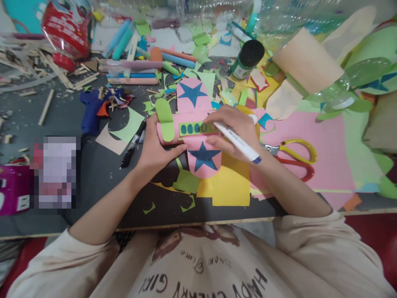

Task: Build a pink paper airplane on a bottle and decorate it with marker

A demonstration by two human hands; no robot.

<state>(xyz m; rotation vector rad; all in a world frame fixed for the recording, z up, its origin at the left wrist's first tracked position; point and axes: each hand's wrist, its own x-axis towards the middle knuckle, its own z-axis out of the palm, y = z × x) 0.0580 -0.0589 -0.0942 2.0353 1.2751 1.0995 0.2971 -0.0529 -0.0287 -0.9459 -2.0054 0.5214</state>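
A pink paper aeroplane (198, 105) with blue stars on its wings and a green window strip lies over the grey table (62, 120). My left hand (155, 147) grips the aeroplane's body near its green tail. My right hand (237, 128) holds a white marker (238, 142), its tip on the green strip where several blue ovals are drawn.
Red and yellow scissors (293, 155) lie to the right on pink paper (325, 157). A black pen (133, 142) and blue glue gun (89, 109) lie to the left. A green paint bottle (248, 58), markers, plastic bottles, wooden sticks and paper scraps crowd the back.
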